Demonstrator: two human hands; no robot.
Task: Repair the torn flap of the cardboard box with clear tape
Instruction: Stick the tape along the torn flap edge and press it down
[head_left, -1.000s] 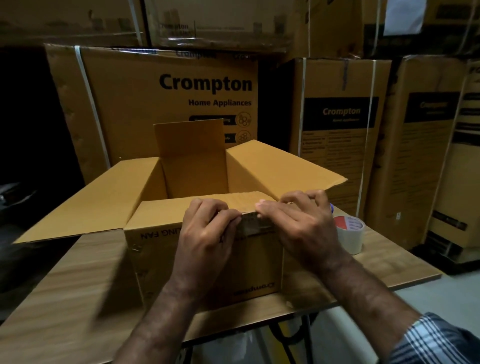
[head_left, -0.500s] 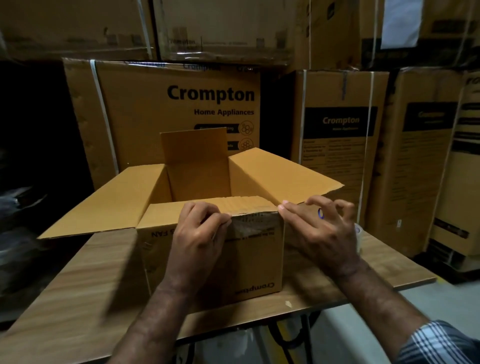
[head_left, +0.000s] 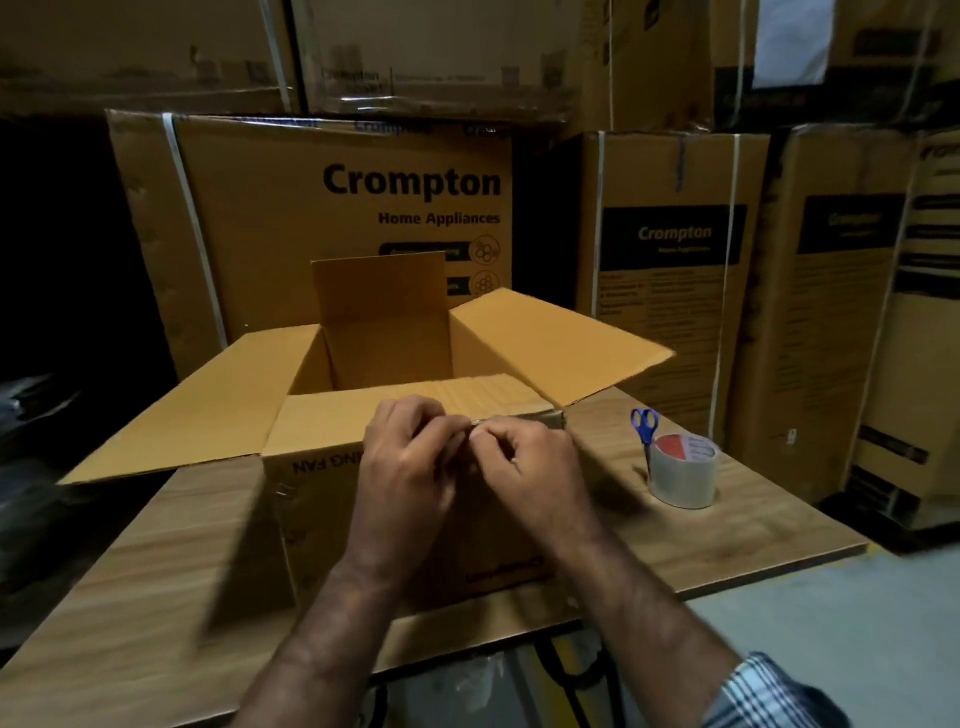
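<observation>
An open cardboard box (head_left: 306, 499) stands on the wooden table (head_left: 156, 571). Its near flap (head_left: 332, 421) is folded inward, and a strip of clear tape (head_left: 524, 420) runs along the flap's front fold toward the right corner. My left hand (head_left: 410, 467) and my right hand (head_left: 530, 467) meet at the middle of that fold, fingertips pinched together on the tape against the cardboard. The roll of clear tape (head_left: 685, 475) stands on the table to the right of the box, apart from both hands.
Blue-handled scissors (head_left: 645, 426) stick up just behind the tape roll. The box's left flap (head_left: 182, 410) and right flap (head_left: 561, 343) spread outward, and the far flap (head_left: 382, 296) stands upright. Stacked Crompton cartons (head_left: 332, 208) wall the back and right side.
My right hand has come back from the box's right corner to the middle of the fold, next to my left hand. The tape roll and scissors are now uncovered.
</observation>
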